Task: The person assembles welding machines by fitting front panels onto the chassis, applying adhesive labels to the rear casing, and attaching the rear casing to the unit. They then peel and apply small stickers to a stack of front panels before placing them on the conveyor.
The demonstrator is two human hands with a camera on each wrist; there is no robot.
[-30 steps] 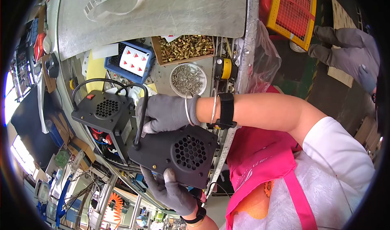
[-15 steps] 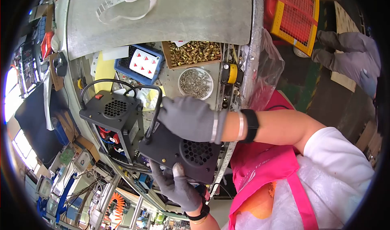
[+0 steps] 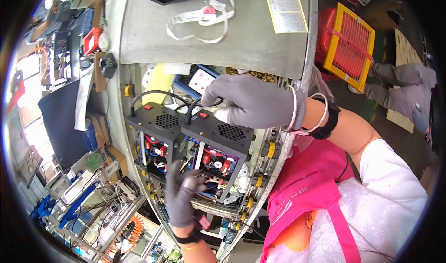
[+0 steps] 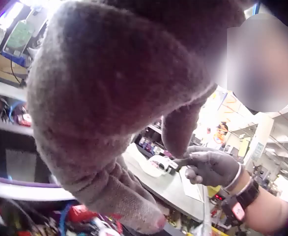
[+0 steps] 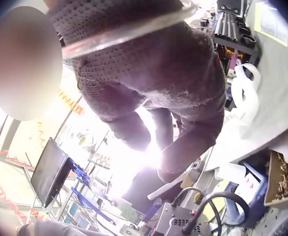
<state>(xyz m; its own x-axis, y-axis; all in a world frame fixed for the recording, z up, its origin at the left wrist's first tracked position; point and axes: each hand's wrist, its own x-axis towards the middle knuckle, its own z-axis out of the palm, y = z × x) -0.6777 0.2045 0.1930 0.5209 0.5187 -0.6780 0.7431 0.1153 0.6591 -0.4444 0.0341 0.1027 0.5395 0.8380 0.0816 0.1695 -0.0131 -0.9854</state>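
Two black metal units with vented tops stand side by side: the far unit (image 3: 155, 119) and the near unit (image 3: 218, 126), whose open side shows red and blue wiring. The right hand (image 3: 260, 102), in a grey glove, hovers above the near unit with fingers loosely bent. In the right wrist view the near unit's black handle (image 5: 227, 194) arches below the fingertips, apart from them. By the near unit's open side, the gloved left hand (image 3: 182, 198) is raised, fingers spread and blurred, gripping nothing. The left wrist view shows its bent fingers (image 4: 119, 196) above wiring.
A metal sheet (image 3: 260, 44) with a white strap (image 3: 218, 37) and a printed paper (image 3: 284, 7) lies beyond the units. Near them are a blue bin (image 3: 183, 84) and a box of brass parts (image 3: 258, 75). A person (image 3: 404, 91) stands across the aisle.
The near unit has turned so its wired open side shows, and stands beside the other. The right hand has come off its handle; the left hand has moved away from it. The head view has shifted.
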